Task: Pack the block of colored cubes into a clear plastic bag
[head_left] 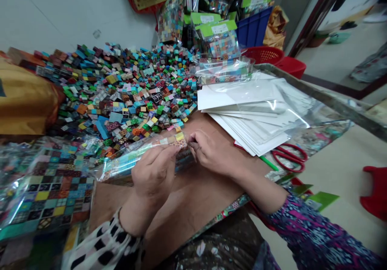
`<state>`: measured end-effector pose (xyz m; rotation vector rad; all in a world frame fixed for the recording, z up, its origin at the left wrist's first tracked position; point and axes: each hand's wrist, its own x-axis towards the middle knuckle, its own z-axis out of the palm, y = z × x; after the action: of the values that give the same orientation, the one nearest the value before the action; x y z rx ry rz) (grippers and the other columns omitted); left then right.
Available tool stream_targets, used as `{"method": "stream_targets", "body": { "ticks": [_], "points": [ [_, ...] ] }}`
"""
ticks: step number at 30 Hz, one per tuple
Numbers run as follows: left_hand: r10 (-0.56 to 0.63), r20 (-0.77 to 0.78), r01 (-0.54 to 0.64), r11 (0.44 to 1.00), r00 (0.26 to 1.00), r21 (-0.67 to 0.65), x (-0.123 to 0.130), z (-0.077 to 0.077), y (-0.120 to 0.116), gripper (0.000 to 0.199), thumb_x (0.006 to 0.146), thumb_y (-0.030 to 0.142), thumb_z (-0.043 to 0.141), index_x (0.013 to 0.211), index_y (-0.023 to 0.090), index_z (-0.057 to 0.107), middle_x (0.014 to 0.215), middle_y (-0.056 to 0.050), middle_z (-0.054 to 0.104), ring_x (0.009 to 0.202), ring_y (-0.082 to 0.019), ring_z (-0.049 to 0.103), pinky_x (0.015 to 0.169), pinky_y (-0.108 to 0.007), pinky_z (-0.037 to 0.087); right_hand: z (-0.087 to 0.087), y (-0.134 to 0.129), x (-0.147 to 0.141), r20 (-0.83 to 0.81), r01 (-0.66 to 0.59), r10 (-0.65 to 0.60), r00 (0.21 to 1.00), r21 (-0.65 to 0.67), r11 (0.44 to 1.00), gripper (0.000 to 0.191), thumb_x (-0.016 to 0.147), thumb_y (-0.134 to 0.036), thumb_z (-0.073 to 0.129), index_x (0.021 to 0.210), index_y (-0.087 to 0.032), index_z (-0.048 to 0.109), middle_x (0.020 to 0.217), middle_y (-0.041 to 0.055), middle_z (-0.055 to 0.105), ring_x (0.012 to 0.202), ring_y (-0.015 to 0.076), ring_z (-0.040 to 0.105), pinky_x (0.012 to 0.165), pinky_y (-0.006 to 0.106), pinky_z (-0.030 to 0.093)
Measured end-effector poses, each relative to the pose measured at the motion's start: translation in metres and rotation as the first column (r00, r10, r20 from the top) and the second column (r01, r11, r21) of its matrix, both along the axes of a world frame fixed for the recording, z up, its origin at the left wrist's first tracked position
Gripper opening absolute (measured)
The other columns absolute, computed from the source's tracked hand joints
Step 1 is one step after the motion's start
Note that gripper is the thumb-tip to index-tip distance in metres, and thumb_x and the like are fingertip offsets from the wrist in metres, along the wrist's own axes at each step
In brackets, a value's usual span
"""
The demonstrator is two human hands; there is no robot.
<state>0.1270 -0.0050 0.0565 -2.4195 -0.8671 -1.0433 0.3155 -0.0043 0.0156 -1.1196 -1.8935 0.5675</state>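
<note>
Left hand [154, 171] holding clear sleeve [116, 167], patterned blocks [179, 137] inside

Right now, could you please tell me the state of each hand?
Left hand: closed, holding the clear packet of coloured squares.
Right hand: closed, fingertips together at the packet's end; whether they grip anything is unclear.

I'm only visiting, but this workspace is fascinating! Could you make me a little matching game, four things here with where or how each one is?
Things
1. Scissors
2. Crate
3. Loose blocks
4. Left hand

Places and states
A. Heaped near the wall, in many colours
B. Fingers on a clear packet with small coloured squares inside
C. Blue, at the back among green-topped bags
D. Red-handled, beside the white sheets

Right pairs: 1-D, 2-C, 3-A, 4-B
</note>
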Motion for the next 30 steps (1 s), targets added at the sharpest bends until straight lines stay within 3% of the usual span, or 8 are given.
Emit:
{"method": "stream_targets", "body": {
  "ticks": [5, 9, 17, 23, 30],
  "points": [
    [-0.015, 0.020, 0.015, 1.000, 1.000, 0.009, 0.002, 0.000, -0.001, 0.015, 0.086, 0.008, 0.062, 0.096, 0.019, 0.065, 0.080, -0.001, 0.073, 0.073, -0.016, 0.068, 0.074, -0.026, 0.053, 0.010, -0.020, -0.003, -0.104, 0.144, -0.150, 0.983, -0.063, 0.988, 0.015, 0.099, -0.028, 0.038, 0.095, -0.022, 0.051, 0.094, 0.0063, 0.063, 0.084, 0.0187, 0.057, 0.074, 0.032, 0.044],
    [0.002, 0.020, -0.002, 1.000, 1.000, 0.007, 0.003, 0.001, -0.002, 0.013, 0.087, 0.010, 0.060, 0.095, 0.020, 0.064, 0.078, 0.000, 0.073, 0.071, -0.016, 0.068, 0.070, -0.025, 0.053, 0.015, -0.029, -0.012, -0.169, 0.172, -0.172, 0.971, -0.012, 0.985, 0.014, 0.094, -0.030, 0.048, 0.091, -0.020, 0.055, 0.090, 0.0061, 0.064, 0.085, 0.0187, 0.059, 0.076, 0.032, 0.045],
    [0.002, 0.029, -0.001, 1.000, 1.000, -0.017, 0.004, 0.001, -0.004, 0.014, 0.088, 0.009, 0.057, 0.093, 0.019, 0.065, 0.081, -0.001, 0.075, 0.073, -0.016, 0.069, 0.075, -0.027, 0.054, 0.023, -0.032, -0.023, -0.176, 0.274, -0.278, 0.944, -0.049, 0.960, 0.012, 0.090, -0.028, 0.053, 0.083, -0.020, 0.059, 0.082, 0.0052, 0.066, 0.077, 0.0184, 0.059, 0.070, 0.032, 0.043],
    [-0.005, 0.053, 0.008, 0.998, 0.999, -0.056, 0.003, -0.002, -0.005, 0.013, 0.089, 0.010, 0.056, 0.092, 0.019, 0.065, 0.079, -0.002, 0.073, 0.074, -0.017, 0.066, 0.073, -0.029, 0.052, 0.025, -0.036, -0.028, -0.195, 0.251, -0.314, 0.929, -0.291, 0.923, 0.024, 0.089, -0.033, 0.051, 0.076, -0.020, 0.066, 0.071, 0.0027, 0.067, 0.066, 0.0164, 0.058, 0.061, 0.030, 0.040],
    [-0.051, 0.087, 0.058, 0.995, 0.995, -0.085, 0.002, -0.005, -0.004, 0.014, 0.087, 0.008, 0.056, 0.094, 0.017, 0.063, 0.077, -0.003, 0.072, 0.074, -0.020, 0.064, 0.073, -0.032, 0.051, 0.032, -0.032, -0.035, -0.386, 0.129, -0.358, 0.850, -0.507, 0.852, 0.028, 0.084, -0.036, 0.055, 0.062, -0.019, 0.063, 0.057, 0.0005, 0.061, 0.055, 0.0133, 0.056, 0.054, 0.026, 0.043]
  ]
}}
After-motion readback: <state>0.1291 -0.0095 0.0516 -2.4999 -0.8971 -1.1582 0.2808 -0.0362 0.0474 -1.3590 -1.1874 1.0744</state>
